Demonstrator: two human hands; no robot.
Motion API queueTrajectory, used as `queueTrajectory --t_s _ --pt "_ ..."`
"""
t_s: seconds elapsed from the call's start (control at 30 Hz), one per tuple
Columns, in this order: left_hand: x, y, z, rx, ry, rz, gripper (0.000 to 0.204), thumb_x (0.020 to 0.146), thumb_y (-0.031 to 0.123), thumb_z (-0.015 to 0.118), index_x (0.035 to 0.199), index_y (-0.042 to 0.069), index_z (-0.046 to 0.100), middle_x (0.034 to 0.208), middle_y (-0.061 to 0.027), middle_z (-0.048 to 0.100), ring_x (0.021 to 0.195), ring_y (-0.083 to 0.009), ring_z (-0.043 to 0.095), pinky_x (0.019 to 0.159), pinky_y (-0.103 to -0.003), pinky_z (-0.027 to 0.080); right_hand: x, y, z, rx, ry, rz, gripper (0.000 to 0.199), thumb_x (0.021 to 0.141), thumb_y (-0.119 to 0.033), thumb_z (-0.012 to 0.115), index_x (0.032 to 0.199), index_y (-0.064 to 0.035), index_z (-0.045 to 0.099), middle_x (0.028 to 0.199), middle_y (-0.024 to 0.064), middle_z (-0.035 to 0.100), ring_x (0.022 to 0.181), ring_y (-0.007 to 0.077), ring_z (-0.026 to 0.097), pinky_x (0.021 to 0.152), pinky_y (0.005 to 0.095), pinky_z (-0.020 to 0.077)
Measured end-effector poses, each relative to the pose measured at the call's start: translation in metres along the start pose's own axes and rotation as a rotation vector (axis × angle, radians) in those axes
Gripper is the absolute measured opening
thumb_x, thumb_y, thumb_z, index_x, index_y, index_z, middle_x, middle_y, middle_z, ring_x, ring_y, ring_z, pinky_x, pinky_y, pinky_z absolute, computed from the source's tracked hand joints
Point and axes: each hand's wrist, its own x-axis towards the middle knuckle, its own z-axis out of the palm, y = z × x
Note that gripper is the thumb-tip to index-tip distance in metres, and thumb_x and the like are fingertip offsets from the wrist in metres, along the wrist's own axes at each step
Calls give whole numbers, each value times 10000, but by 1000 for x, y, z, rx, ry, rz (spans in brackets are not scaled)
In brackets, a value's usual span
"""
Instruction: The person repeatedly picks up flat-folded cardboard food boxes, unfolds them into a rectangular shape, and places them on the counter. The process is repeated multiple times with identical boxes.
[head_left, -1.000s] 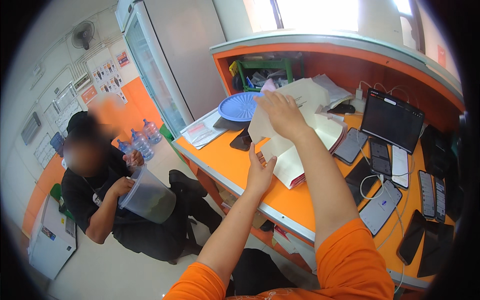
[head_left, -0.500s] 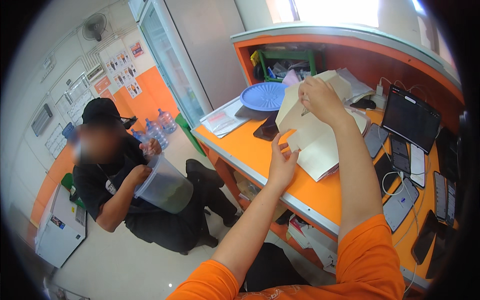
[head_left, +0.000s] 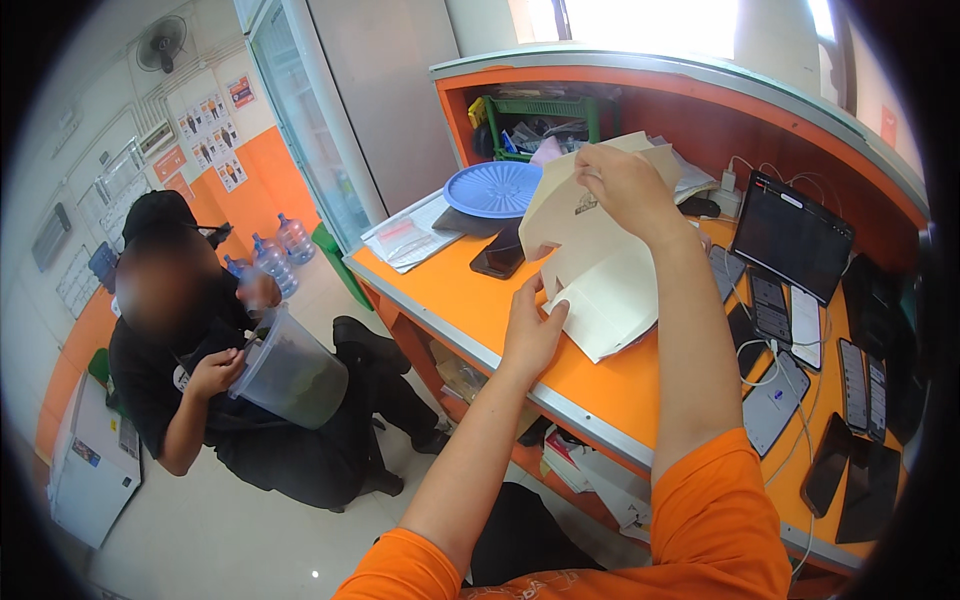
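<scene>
A pale cream cardboard sheet point(head_left: 610, 250) with cut notches, creases and a small dark print looks like an unfolded box. It is raised at a tilt over the orange desktop. My right hand point(head_left: 628, 190) pinches its upper part between thumb and bent fingers. At its lower left edge, beside the notch, my left hand point(head_left: 532, 325) holds a flap with the thumb in front and the fingertips partly hidden. More papers show under and behind the sheet. Left of it lie a dark phone point(head_left: 498, 252) and a round blue lid point(head_left: 492, 190).
Several phones, cables and a dark-screened laptop point(head_left: 793, 237) cover the right of the desk point(head_left: 440, 290). A green basket point(head_left: 545, 125) stands on the shelf behind. To the left, a seated person point(head_left: 190, 350) in black holds a clear bucket point(head_left: 292, 370) with dark contents.
The whole view has shifted, so things sit further left. My hands keep their hold on the sheet, with its print now more exposed. The seated person's hands have moved at the bucket's rim.
</scene>
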Motion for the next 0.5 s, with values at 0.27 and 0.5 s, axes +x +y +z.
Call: queueTrajectory --t_s 0.27,0.5 --pt "-10 39 -4 -155 -38 -86 623 876 70 533 1422 16 236 1254 -192 484 948 -202 589 844 -292 450 4 0 15 22 142 -112 108 860 -107 569 942 -37 570 904 127 612 830 336 596 712 401 465" --pt "-1 17 3 -84 -14 -11 681 858 93 556 1443 42 212 1234 -190 465 1047 -248 553 842 -308 457 2 3 20 -27 114 -78 106 866 -102 555 956 -45 565 911 114 605 834 322 597 734 369 476"
